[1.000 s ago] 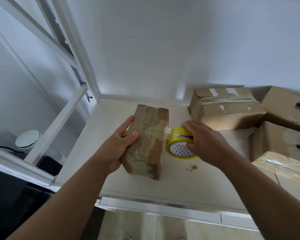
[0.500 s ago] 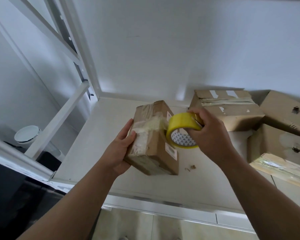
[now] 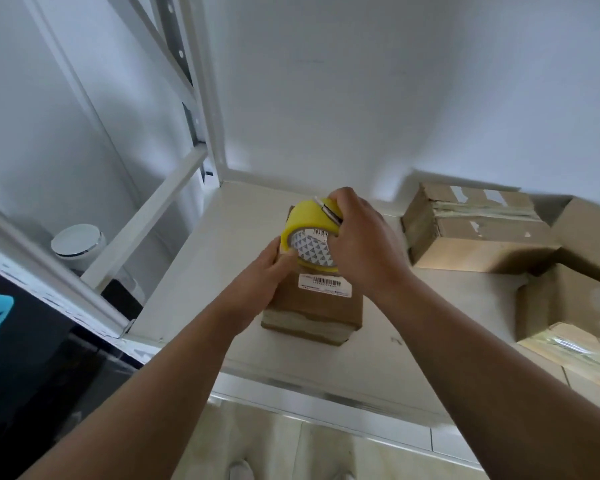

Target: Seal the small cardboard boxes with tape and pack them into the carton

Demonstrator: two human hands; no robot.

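Observation:
A small brown cardboard box point(image 3: 321, 311) with a white barcode label stands on the white shelf point(image 3: 194, 271), old tape around its lower edge. My right hand point(image 3: 364, 244) grips a yellow tape roll point(image 3: 309, 233) on top of the box, with a thin tool caught under its fingers. My left hand point(image 3: 262, 275) holds the box's left upper side, its thumb pressing by the roll. The box's top face is hidden behind the roll and hands.
A taped cardboard box point(image 3: 471, 226) lies at the back right of the shelf. An open brown carton point(image 3: 568, 296) fills the right edge, with a tape-covered flap point(image 3: 575, 348) in front. A white rack post point(image 3: 205, 98) rises at the back left. Tiled floor point(image 3: 291, 445) lies below.
The box has been turned so its labelled face points at me. My right hand carried the tape roll up over the box's top. My left hand shifted higher on the box's left side.

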